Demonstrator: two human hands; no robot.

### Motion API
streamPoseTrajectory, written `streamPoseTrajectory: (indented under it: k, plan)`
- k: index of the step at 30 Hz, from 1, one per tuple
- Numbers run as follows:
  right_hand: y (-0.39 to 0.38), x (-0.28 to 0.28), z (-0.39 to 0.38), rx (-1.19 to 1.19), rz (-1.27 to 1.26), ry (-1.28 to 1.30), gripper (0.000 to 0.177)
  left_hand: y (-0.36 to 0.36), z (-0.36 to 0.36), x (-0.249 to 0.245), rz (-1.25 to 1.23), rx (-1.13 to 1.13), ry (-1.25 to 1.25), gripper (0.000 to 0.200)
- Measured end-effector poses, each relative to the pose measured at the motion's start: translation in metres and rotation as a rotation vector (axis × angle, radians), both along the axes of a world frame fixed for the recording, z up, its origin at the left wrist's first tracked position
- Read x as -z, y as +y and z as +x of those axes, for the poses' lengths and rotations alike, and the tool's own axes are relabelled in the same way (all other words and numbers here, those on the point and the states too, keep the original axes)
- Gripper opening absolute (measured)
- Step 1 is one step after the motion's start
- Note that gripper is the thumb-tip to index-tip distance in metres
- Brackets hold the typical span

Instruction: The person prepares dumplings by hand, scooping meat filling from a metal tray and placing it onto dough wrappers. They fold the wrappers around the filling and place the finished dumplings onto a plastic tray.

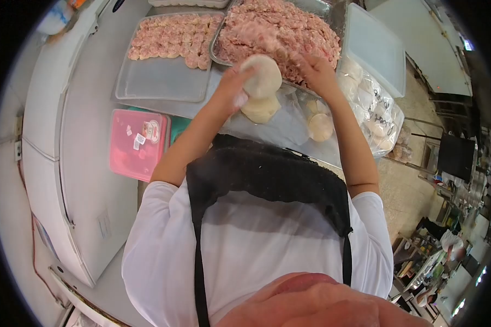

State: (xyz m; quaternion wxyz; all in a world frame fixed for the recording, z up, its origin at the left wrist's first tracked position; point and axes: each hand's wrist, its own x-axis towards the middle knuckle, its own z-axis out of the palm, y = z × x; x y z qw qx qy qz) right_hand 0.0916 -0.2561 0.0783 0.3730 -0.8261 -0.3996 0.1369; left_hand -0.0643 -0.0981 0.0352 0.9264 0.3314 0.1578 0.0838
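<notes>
My left hand (230, 91) is closed on the edge of a round, pale dough wrapper (263, 77), held flat above a pile of similar wrappers (260, 110) on the work surface. Ground meat (281, 32) is heaped in a metal tray just ahead of both hands. At the near right edge of that meat is my right hand (317, 75), fingers curled in; whatever they pinch is too small to make out. A few loose wrappers (320, 127) lie between my forearms, nearer the right one.
Rows of filled dumplings (174, 37) sit on a translucent tray (158, 82) at left. Below it is a pink lidded container (135, 144). Bagged wrappers (368, 106) and a clear plastic lid (377, 52) lie right. A white appliance (93, 163) stands left.
</notes>
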Motion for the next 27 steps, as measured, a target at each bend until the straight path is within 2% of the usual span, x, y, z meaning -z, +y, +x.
streamPoseTrajectory:
  k: [2, 5, 7, 8, 9, 11, 12, 14, 17, 19, 23, 26, 27]
  plan:
    - [0.007, -0.013, 0.002, 0.099, 0.069, 0.209, 0.039, 0.021, 0.013, -0.015, -0.105, -0.116, -0.054, 0.032]
    - [0.017, -0.033, -0.012, 0.153, 0.175, 0.343, 0.037, 0.039, 0.039, -0.036, -0.213, -0.245, -0.092, 0.032]
    - [0.027, -0.011, -0.016, 0.113, 0.203, 0.069, 0.034, 0.042, 0.053, -0.057, -0.3, -0.285, -0.093, 0.032]
    - [0.029, -0.001, -0.016, 0.094, 0.214, -0.069, 0.033, 0.044, 0.059, -0.069, -0.296, -0.266, -0.257, 0.045]
    - [0.027, -0.005, -0.018, 0.092, 0.142, -0.161, 0.032, 0.047, 0.06, -0.07, -0.308, -0.256, -0.184, 0.05]
    - [0.018, -0.019, -0.022, 0.078, -0.009, -0.343, 0.03, 0.062, 0.065, -0.069, -0.332, -0.245, -0.04, 0.059]
    - [0.014, -0.038, -0.028, 0.087, -0.169, -0.401, 0.029, 0.072, 0.079, -0.038, -0.288, -0.242, -0.103, 0.074]
    - [0.005, -0.076, -0.046, 0.106, -0.492, -0.496, 0.027, 0.07, 0.074, -0.04, -0.34, -0.233, -0.111, 0.075]
    - [0.004, -0.05, -0.047, 0.084, -0.218, -0.584, 0.024, 0.062, 0.071, -0.052, -0.381, -0.196, -0.053, 0.077]
    - [0.001, -0.06, -0.047, 0.064, -0.331, -0.568, 0.023, 0.048, 0.06, -0.087, -0.339, -0.173, -0.018, 0.077]
    - [-0.002, -0.119, -0.066, 0.09, -0.526, -0.583, 0.023, 0.051, 0.071, -0.074, -0.265, -0.196, -0.035, 0.075]
    - [-0.004, -0.08, -0.053, 0.032, -0.359, -0.586, 0.024, 0.037, 0.074, -0.086, -0.279, -0.248, -0.016, 0.067]
    - [-0.012, -0.082, -0.047, 0.0, -0.285, -0.614, 0.025, 0.039, 0.075, -0.082, -0.31, -0.244, -0.038, 0.064]
